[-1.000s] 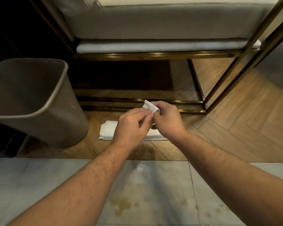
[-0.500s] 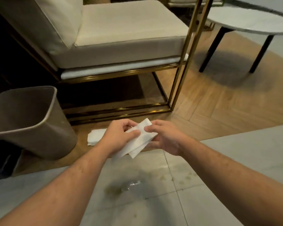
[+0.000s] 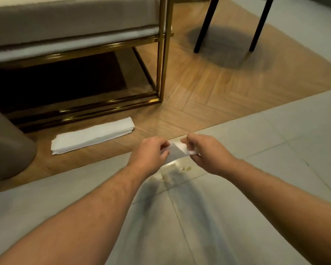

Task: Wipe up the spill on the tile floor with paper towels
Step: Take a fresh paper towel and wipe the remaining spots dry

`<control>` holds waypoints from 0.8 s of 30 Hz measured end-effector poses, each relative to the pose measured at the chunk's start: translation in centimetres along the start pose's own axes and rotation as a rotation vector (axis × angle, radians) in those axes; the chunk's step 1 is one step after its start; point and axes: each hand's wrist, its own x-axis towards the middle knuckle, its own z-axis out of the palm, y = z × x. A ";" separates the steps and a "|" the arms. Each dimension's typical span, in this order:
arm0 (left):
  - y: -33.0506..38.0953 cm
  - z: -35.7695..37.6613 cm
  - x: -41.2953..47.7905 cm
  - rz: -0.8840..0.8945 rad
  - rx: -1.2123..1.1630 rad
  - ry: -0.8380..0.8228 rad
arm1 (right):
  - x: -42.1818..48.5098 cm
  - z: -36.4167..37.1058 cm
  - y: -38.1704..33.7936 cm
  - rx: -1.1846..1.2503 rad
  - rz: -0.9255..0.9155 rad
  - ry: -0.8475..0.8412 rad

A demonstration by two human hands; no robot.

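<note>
A folded white paper towel (image 3: 177,150) is held between both hands just above the floor. My left hand (image 3: 149,154) pinches its left end and my right hand (image 3: 206,152) pinches its right end. Directly below and slightly nearer lies the spill (image 3: 175,170), a yellowish wet patch with small bits on the grey tile floor (image 3: 266,150). A flat stack of white paper towels (image 3: 92,135) lies on the wood floor to the left, apart from my hands.
A cushioned seat on a gold metal frame (image 3: 161,54) stands behind the stack. The side of a grey waste bin (image 3: 6,146) fills the left edge. Black table legs (image 3: 203,27) rise at the back right. Wood floor (image 3: 218,88) meets tile near my hands.
My hands carried the paper towel from in front of the gold frame and stack to the right and down, over the spill on the tile. The view swung right; the bin slid to the edge.
</note>
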 end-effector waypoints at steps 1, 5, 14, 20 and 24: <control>0.4 1.1 0.3 0.047 0.050 -0.002 | -0.9 0.3 1.2 -0.095 -0.076 0.018; 1.5 6.2 1.1 0.145 0.214 -0.085 | -3.9 3.5 5.7 -0.350 -0.176 -0.008; 1.0 12.3 1.2 0.119 0.319 -0.292 | -5.5 10.2 11.3 -0.418 0.106 -0.344; -0.6 11.6 1.8 0.089 0.299 -0.275 | -7.2 8.6 16.0 -0.520 0.400 -0.245; -1.3 10.6 2.1 0.076 0.270 -0.239 | -8.3 7.3 19.1 -0.433 0.711 -0.152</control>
